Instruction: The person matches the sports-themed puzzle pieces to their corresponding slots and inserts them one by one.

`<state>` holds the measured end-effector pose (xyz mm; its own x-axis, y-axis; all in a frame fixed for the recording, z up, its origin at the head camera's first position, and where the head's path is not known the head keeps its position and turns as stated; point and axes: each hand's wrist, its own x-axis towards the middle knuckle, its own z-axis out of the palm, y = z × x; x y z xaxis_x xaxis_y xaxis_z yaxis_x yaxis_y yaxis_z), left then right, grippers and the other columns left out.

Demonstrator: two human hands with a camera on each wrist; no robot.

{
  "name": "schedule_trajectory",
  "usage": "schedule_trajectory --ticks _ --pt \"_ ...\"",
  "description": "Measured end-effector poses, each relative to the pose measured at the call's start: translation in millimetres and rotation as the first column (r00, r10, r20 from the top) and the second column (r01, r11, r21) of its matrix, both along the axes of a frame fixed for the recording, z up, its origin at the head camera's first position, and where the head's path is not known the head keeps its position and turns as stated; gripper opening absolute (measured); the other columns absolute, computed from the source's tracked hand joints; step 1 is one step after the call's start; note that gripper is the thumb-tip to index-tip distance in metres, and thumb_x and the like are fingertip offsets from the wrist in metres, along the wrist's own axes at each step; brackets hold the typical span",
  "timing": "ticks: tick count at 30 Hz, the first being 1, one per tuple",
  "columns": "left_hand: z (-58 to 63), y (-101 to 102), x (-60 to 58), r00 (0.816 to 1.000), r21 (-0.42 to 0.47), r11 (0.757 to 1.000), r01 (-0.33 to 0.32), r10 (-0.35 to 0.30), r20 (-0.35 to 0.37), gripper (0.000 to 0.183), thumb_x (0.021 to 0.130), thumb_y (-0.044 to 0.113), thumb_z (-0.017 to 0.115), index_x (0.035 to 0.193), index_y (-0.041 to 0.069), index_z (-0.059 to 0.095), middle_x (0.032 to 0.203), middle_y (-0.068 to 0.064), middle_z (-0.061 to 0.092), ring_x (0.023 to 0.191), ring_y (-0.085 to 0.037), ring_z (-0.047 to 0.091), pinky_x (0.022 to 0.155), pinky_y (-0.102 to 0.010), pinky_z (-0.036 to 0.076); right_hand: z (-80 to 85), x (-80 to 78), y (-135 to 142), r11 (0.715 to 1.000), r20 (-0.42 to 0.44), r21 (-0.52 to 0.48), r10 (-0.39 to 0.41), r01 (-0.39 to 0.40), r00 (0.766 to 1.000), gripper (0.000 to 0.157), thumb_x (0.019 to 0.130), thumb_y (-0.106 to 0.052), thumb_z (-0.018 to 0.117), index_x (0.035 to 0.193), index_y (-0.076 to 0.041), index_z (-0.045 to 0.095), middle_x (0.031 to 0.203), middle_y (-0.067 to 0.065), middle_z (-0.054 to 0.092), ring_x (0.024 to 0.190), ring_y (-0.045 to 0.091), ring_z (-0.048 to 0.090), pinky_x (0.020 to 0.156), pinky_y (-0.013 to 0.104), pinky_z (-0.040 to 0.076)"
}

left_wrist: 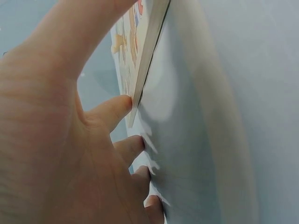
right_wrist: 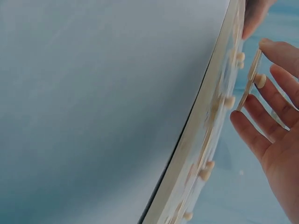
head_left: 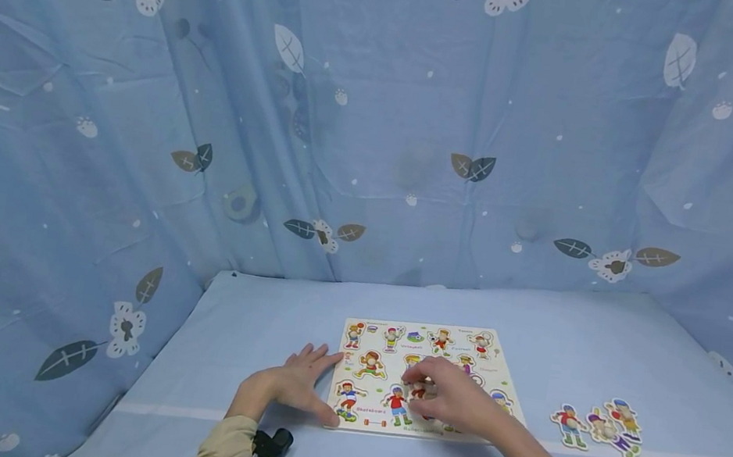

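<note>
A wooden peg puzzle board [head_left: 395, 367] with cartoon children playing sports lies flat on the table. My left hand [head_left: 296, 385] is at its left side, fingers spread; the thumb touches the near left corner and the index fingertip the left edge. In the left wrist view that index finger [left_wrist: 114, 111] meets the board's side. Over the board's near middle, my right hand [head_left: 455, 400] pinches a puzzle piece. The right wrist view shows this thin wooden piece [right_wrist: 248, 88] tilted on edge above the board, between thumb and fingers, its round knob toward the palm.
Right of the board lie three loose puzzle pieces: a red-shirted figure [head_left: 570, 426] and two overlapping ones, the upper with a blue cap [head_left: 623, 415]. Several pieces with knobs sit in the board. A blue patterned curtain [head_left: 379, 143] hangs behind the light blue table [head_left: 283, 311].
</note>
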<state>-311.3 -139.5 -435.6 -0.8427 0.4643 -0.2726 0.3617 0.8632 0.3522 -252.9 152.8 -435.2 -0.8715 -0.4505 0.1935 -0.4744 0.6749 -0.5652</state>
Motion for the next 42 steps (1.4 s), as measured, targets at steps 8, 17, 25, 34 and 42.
schedule_trajectory --ticks 8,17,25,34,42 --pt "-0.4 0 -0.8 1.0 -0.006 1.0 -0.001 0.001 0.003 0.113 0.066 0.059 0.083 0.157 0.022 0.029 0.164 -0.013 0.02 0.152 -0.038 0.01 0.122 -0.057 0.015 0.9 -2.6 -26 1.0 -0.001 -0.018 0.014 -0.014 1.0 0.031 0.085 -0.02 0.076 0.115 -0.014 0.069 0.108 -0.011 0.063 0.102 0.01 0.058 0.092 0.035 0.052" --pt "0.5 0 -2.1 1.0 -0.011 1.0 -0.007 0.008 0.008 0.113 0.066 0.061 0.082 0.157 0.022 0.029 0.164 -0.013 0.02 0.152 -0.038 0.009 0.122 -0.058 0.014 -2.0 -11.4 -51 0.998 -0.035 -0.016 0.068 -0.069 0.997 0.03 0.085 -0.018 0.077 0.114 -0.011 0.07 0.104 -0.009 0.065 0.097 0.009 0.058 0.09 0.033 0.052" --pt "0.5 -1 -2.1 1.0 -0.01 1.0 0.006 -0.006 0.001 0.112 0.067 0.061 0.082 0.157 0.02 0.029 0.164 -0.015 0.02 0.151 -0.04 0.01 0.121 -0.059 0.015 -2.0 -19.0 -67 0.999 -0.002 0.018 0.043 -0.043 0.999 0.034 0.084 -0.023 0.078 0.116 -0.014 0.069 0.106 -0.009 0.067 0.098 0.006 0.059 0.089 0.031 0.053" --pt "0.3 0 -3.1 1.0 -0.026 1.0 -0.009 0.009 0.001 0.112 0.066 0.062 0.082 0.157 0.022 0.029 0.164 -0.013 0.02 0.152 -0.038 0.009 0.122 -0.058 0.014 -1.7 -23.6 -89 0.992 0.011 0.092 0.087 -0.088 0.996 0.034 0.084 -0.022 0.078 0.116 -0.015 0.07 0.105 -0.01 0.068 0.095 0.001 0.059 0.089 0.025 0.053" --pt "-0.3 0 -3.7 1.0 -0.025 1.0 -0.002 0.002 0.003 0.112 0.066 0.062 0.083 0.156 0.021 0.03 0.164 -0.013 0.021 0.151 -0.039 0.01 0.121 -0.06 0.015 -4.0 -24.2 -100 0.984 -0.027 0.158 0.082 -0.077 0.996 0.032 0.083 -0.024 0.08 0.112 -0.016 0.071 0.101 -0.01 0.067 0.09 0.001 0.056 0.082 0.023 0.052"
